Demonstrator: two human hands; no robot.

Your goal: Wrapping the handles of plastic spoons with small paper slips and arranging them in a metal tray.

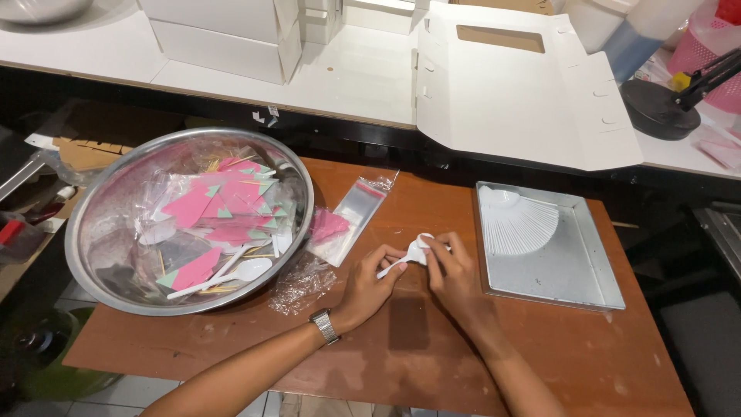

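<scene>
Hands [413, 274] pinched around white spoon [409, 257]

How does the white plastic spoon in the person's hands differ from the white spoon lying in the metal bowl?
The held spoon is off the table, pinched between the left hand and the right hand; the bowl spoon lies loose and untouched. The held spoon is partly hidden by fingers, while the bowl spoon shows its full length. The bowl spoon rests among pink paper pieces and clear wrappers in the metal bowl; the held spoon is above the brown table. Both are white plastic.
</scene>
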